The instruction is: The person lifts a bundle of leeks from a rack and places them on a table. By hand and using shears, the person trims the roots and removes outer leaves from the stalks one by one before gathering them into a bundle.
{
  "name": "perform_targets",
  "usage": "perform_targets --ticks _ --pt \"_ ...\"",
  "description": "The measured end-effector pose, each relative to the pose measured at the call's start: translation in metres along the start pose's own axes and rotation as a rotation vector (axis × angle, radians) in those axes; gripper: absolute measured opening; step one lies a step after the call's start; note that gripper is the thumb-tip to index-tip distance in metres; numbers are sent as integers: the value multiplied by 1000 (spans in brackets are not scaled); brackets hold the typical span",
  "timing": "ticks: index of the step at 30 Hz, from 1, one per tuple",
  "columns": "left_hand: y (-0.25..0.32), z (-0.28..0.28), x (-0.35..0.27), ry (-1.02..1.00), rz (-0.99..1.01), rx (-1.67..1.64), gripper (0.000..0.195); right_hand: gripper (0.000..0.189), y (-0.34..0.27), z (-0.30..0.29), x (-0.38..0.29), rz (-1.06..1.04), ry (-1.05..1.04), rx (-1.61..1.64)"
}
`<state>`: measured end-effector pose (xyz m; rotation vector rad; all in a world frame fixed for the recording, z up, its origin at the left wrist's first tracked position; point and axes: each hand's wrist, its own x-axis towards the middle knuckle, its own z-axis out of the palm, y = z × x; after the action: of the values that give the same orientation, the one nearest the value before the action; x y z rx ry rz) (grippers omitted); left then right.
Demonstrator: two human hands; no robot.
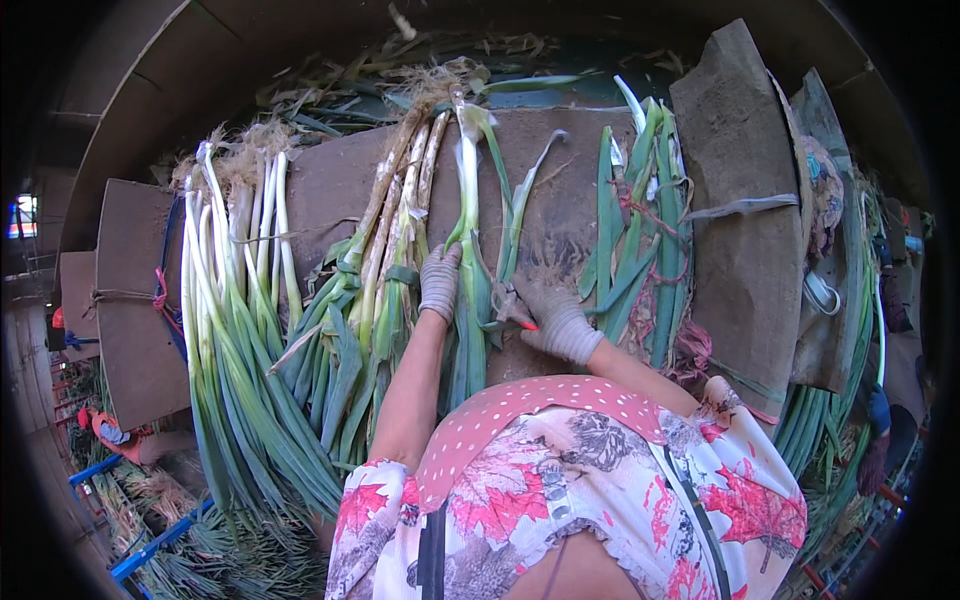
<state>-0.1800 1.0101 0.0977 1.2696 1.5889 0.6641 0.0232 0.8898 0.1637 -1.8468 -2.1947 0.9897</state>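
Observation:
My gloved left hand (440, 280) rests on a large green onion (468, 187), its fingers at the stalk where the leaves part. In my gloved right hand (559, 319) is a small cutting tool with a red tip (517, 306), probably pruning shears, close against that onion's leaves. A loose leaf (519, 206) stands up from near the tool. Left of my left hand lie onions with dry, dirty outer skins and roots (382, 217). Farther left is a pile of onions with white stalks (225, 247), roots pointing away from me.
A brown board (330, 187) lies under the onions. Green leaves with red string (649, 217) lie at right, beside an upright cardboard sheet (739, 150). Trimmed leaf scraps (330, 105) are behind the board. Other people work at far left (112, 435) and far right.

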Motion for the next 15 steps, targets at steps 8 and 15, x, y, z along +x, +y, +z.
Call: perform_targets --ticks 8,15 --pt "35 -18 -16 -316 -424 -901 40 85 38 18 10 -33 307 119" --pt "57 -23 -24 -124 242 322 42 87 49 -24 6 118 534 31"
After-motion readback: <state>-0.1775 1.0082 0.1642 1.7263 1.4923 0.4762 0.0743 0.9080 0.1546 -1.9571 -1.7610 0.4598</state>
